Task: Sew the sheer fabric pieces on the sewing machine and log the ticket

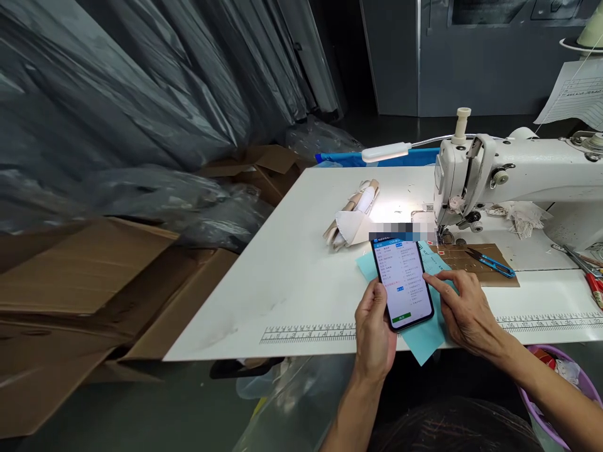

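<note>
My left hand (375, 333) grips a smartphone (402, 282) by its lower left side, thumb along the edge. The phone is tilted, and its lit screen shows lines of text with a green button at the bottom. My right hand (464, 307) has its index finger stretched out to the phone's right edge, the other fingers loosely bent. Behind and below the phone lies a light blue paper sheet (421, 347), partly covered by the phone and hand. Blue thread snips (492, 262) rest on a brown card (504, 276) beyond my right hand.
A white sewing machine (527, 160) stands at the right of the white table (226, 301). A tied fabric bundle (353, 213) lies left of its needle. Open cardboard boxes (80, 267) stand left of the table. A purple basket (586, 376) sits below the front edge.
</note>
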`<state>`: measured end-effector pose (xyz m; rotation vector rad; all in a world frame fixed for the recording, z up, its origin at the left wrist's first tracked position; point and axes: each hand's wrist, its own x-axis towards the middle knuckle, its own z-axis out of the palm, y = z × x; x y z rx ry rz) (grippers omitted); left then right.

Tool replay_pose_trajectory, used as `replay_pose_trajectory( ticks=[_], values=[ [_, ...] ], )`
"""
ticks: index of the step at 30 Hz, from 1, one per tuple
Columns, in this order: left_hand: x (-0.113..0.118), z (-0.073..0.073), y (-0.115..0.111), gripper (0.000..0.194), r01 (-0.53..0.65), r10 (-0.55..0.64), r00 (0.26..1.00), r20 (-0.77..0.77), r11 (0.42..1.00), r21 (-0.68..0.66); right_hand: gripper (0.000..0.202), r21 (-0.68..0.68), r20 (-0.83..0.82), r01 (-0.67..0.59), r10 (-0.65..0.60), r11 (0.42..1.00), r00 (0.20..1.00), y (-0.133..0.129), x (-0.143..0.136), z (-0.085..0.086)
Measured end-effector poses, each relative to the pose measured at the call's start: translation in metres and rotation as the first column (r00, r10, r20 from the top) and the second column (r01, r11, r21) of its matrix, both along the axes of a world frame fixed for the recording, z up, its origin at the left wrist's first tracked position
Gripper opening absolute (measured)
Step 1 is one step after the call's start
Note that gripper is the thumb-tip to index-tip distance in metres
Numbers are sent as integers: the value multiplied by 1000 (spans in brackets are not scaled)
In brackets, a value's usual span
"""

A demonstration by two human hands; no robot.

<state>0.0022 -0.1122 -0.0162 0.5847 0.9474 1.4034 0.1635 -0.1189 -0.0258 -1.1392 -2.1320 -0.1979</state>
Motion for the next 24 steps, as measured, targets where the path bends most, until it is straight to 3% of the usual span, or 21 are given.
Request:
replay_pose_trajectory(
  ticks=[12,19,24],
  values=[
    [0,3,0,55,-7,8,1000,13,999,-34,46,-50,23,28,-27,998,999,1,-2,-1],
    [0,2,0,52,-4,4,1000,-2,1000,-30,46,-19,-133,29,-31,999,991,-2,3,0],
    [0,2,0,53,-7,6,1000,-8,1000,-21,47,-26,-131,-12,9,1000,991,-4,4,1]
  ],
)
